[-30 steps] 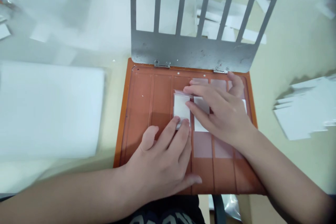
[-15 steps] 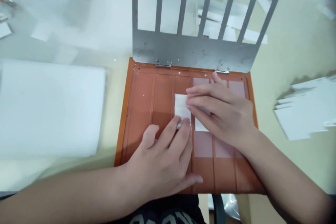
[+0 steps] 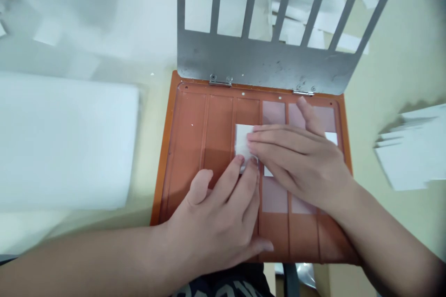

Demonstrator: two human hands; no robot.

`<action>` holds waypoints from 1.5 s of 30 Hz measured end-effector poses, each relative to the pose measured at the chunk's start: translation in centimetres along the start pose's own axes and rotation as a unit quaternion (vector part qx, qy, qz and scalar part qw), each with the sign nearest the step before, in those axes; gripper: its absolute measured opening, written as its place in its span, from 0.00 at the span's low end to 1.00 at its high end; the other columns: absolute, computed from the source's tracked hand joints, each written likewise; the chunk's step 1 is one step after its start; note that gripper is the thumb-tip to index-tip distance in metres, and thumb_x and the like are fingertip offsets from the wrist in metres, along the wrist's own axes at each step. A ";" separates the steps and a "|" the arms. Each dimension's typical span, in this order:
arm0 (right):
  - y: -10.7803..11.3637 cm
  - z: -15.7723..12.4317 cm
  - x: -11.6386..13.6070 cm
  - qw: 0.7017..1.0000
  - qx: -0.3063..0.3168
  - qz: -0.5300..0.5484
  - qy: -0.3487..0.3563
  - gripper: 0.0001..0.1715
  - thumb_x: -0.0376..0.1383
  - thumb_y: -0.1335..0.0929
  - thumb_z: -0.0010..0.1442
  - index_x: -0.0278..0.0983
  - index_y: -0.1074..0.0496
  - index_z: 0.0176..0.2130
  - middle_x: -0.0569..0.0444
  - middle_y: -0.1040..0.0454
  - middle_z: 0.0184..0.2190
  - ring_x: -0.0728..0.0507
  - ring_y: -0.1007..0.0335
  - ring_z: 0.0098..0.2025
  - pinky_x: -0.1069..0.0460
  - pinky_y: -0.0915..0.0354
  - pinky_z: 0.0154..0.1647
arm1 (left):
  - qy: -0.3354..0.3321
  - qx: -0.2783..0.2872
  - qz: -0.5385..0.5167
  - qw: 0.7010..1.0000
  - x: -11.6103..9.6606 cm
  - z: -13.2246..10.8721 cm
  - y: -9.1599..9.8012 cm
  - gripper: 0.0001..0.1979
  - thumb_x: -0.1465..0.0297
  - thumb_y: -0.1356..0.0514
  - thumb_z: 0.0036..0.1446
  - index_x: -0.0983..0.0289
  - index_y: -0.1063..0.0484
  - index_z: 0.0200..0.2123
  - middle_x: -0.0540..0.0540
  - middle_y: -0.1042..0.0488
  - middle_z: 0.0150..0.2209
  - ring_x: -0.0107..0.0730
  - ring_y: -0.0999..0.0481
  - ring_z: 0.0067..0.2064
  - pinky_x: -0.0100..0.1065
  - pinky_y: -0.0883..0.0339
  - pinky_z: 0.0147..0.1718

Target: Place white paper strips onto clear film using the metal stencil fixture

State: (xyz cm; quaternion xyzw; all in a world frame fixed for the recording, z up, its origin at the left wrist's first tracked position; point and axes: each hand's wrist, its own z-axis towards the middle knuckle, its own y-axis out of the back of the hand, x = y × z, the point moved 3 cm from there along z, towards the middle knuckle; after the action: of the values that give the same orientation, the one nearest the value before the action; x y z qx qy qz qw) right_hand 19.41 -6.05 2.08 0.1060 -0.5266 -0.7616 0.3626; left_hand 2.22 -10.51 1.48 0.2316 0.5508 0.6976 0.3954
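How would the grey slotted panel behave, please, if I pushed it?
The grey panel would probably swing rather than slide free, since hinges join it to the orange board. It seems stiff: it stands raised with straight, narrow bars.

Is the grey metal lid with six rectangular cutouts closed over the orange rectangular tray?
No, the grey metal lid stands raised on its silver hinges at the far edge of the orange rectangular tray.
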 end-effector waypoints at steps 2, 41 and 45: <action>0.0 0.0 0.0 1.000 0.005 -0.002 0.003 0.12 0.23 0.33 0.63 0.38 0.25 0.41 0.54 0.16 0.40 0.44 0.19 0.44 0.36 0.43 0.71 | 0.000 0.005 0.003 1.000 0.0 0.0 0.0 0.28 0.51 0.49 0.68 0.66 0.23 0.52 0.61 0.26 0.61 0.46 0.32 0.61 0.43 0.46 0.49; 0.3 -0.2 -0.2 0.999 0.045 -0.018 0.014 0.16 0.25 0.36 0.67 0.44 0.24 0.43 0.59 0.17 0.42 0.44 0.20 0.47 0.37 0.38 0.67 | 0.007 0.012 0.004 1.000 -0.2 -0.1 -0.3 0.32 0.52 0.51 0.68 0.71 0.27 0.59 0.63 0.31 0.64 0.50 0.35 0.63 0.43 0.43 0.44; 0.3 -0.2 -0.2 0.999 0.048 -0.012 0.009 0.14 0.26 0.37 0.68 0.41 0.25 0.44 0.56 0.18 0.42 0.44 0.21 0.49 0.37 0.40 0.68 | 0.011 0.007 0.006 1.000 -0.3 -0.2 -0.3 0.31 0.53 0.52 0.68 0.71 0.27 0.59 0.62 0.30 0.63 0.48 0.35 0.62 0.43 0.44 0.45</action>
State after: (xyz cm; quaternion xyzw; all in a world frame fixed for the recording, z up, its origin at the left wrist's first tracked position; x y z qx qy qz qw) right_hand 19.82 -6.14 2.19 0.1360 -0.5582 -0.7386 0.3527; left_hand 2.35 -10.80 1.18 0.2297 0.5584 0.6988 0.3836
